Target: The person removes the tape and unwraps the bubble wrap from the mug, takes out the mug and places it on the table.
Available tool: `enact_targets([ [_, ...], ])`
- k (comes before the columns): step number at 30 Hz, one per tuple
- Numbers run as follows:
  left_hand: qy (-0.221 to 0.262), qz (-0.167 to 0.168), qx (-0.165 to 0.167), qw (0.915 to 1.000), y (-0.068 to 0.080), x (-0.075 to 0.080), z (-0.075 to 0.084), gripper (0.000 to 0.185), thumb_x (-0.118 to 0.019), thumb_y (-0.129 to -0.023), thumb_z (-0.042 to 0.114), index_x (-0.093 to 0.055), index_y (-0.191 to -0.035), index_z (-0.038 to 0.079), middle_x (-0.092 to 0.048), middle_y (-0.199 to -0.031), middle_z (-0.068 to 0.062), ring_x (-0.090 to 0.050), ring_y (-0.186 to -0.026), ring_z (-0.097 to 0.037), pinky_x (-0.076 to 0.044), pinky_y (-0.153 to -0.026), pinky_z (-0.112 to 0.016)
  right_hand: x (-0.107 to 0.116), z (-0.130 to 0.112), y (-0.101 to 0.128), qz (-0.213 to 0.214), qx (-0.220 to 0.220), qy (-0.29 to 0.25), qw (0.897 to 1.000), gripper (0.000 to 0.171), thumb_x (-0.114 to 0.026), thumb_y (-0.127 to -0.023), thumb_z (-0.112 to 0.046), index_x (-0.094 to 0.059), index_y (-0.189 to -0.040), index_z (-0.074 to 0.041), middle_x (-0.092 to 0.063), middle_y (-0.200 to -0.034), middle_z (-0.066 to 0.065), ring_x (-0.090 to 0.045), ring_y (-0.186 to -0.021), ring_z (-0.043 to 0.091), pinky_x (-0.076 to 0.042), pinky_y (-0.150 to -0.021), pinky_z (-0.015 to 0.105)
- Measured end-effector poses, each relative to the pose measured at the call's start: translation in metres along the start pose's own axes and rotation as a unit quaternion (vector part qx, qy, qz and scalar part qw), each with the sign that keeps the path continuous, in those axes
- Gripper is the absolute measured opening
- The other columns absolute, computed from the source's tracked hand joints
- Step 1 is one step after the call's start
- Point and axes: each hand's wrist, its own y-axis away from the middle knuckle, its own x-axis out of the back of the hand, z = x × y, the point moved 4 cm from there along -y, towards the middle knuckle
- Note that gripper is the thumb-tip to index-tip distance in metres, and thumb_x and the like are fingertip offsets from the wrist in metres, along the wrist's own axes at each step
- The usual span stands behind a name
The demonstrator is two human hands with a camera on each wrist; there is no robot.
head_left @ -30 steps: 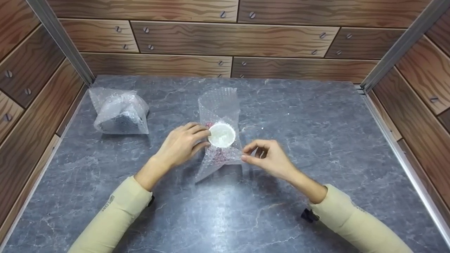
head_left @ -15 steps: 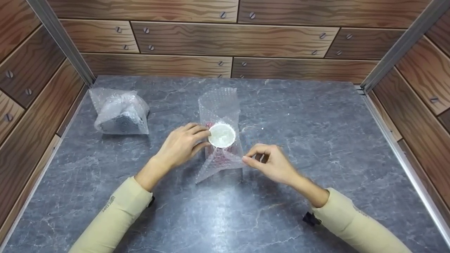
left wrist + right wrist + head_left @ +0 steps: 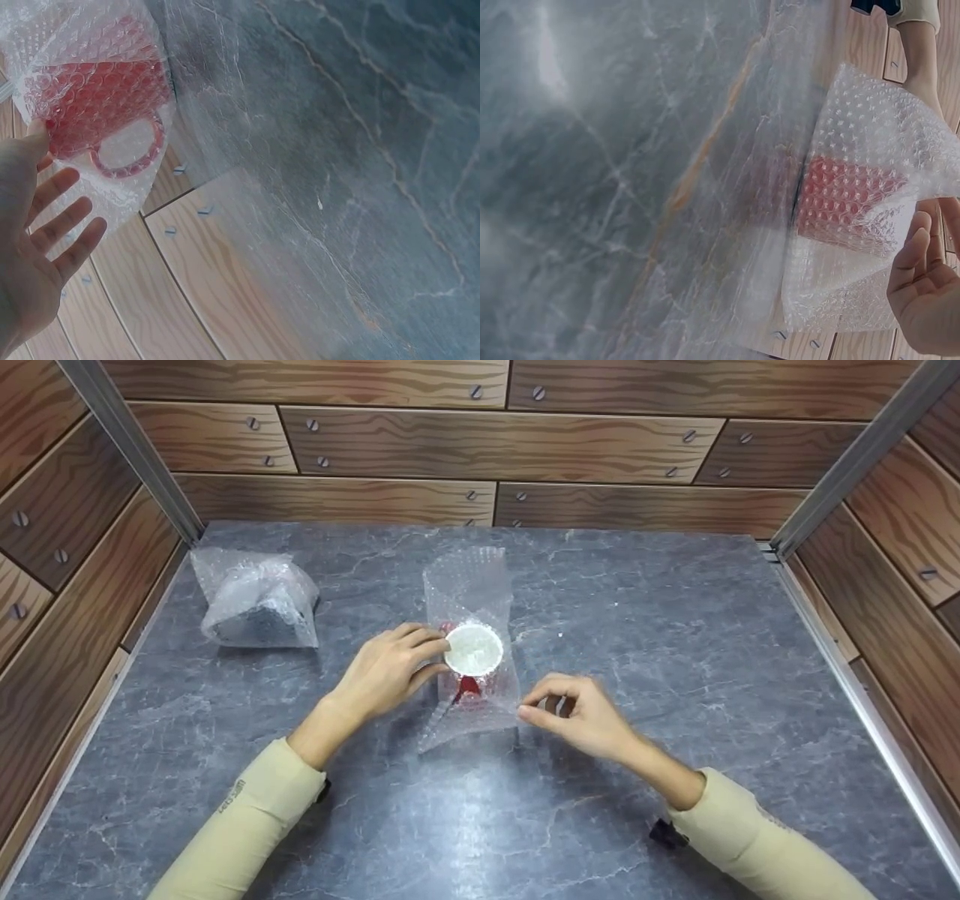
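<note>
A red mug (image 3: 474, 649) with a white inside stands on the table, partly wrapped in bubble wrap (image 3: 469, 577). My left hand (image 3: 386, 664) holds the mug at its left side, thumb and index finger against it. In the left wrist view, the mug's handle (image 3: 139, 163) shows through the wrap, and the other fingers extend away from the mug. To the mug's front right, my right hand (image 3: 577, 712) pinches the edge of a loose flap of wrap between thumb and fingers. Red mug surface shows at the front, above that flap.
At the back left of the grey marbled table (image 3: 675, 645) sits another bubble-wrapped bundle (image 3: 259, 600), its contents hard to make out. Wood-patterned walls (image 3: 480, 442) with metal corner posts enclose the table at the back and both sides.
My right hand has moved slightly toward the front, drawing the flap of wrap down and uncovering a bit of the mug's red front. My left hand and the mug have stayed put.
</note>
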Motion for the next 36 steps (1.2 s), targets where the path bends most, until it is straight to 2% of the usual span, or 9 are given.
enact_targets([
  [11, -0.003, 0.003, -0.002, 1.0000, 0.000, 0.001, 0.000, 0.029, -0.069, -0.101, 0.034, -0.076, -0.121, 0.014, -0.077, -0.124, -0.005, -0.070, -0.119, -0.026, -0.059, -0.104, -0.041, -0.002, 0.002, 0.006, -0.018, 0.020, 0.017, 0.999, 0.012, -0.081, -0.092, -0.018, -0.081, -0.103, -0.012, -0.075, -0.094, 0.008, -0.056, -0.071, 0.001, -0.050, -0.060, 0.018],
  [19, -0.004, -0.003, 0.005, 1.0000, 0.000, 0.001, 0.001, 0.030, -0.068, -0.102, 0.035, -0.076, -0.122, 0.014, -0.077, -0.126, -0.004, -0.070, -0.120, -0.025, -0.059, -0.104, -0.041, -0.003, 0.002, 0.009, -0.040, 0.017, 0.054, 0.998, 0.019, -0.084, -0.090, -0.027, -0.081, -0.107, -0.019, -0.076, -0.100, 0.001, -0.057, -0.073, 0.000, -0.051, -0.060, 0.019],
  [27, 0.000, 0.009, 0.001, 1.0000, 0.001, 0.001, 0.001, 0.029, -0.070, -0.101, 0.034, -0.076, -0.121, 0.015, -0.077, -0.125, -0.005, -0.071, -0.119, -0.025, -0.059, -0.104, -0.041, -0.006, 0.003, 0.015, -0.062, 0.021, 0.080, 0.995, 0.030, -0.087, -0.086, -0.032, -0.079, -0.113, -0.021, -0.075, -0.106, -0.001, -0.062, -0.076, 0.019, -0.053, -0.059, 0.021],
  [36, 0.000, 0.005, 0.002, 1.0000, 0.000, 0.002, 0.002, 0.030, -0.068, -0.102, 0.035, -0.076, -0.122, 0.014, -0.077, -0.125, -0.005, -0.071, -0.119, -0.025, -0.059, -0.105, -0.041, -0.010, 0.004, 0.022, -0.082, 0.017, 0.112, 0.990, 0.041, -0.086, -0.086, -0.037, -0.076, -0.122, -0.021, -0.072, -0.113, 0.000, -0.063, -0.082, 0.016, -0.053, -0.061, 0.018],
])
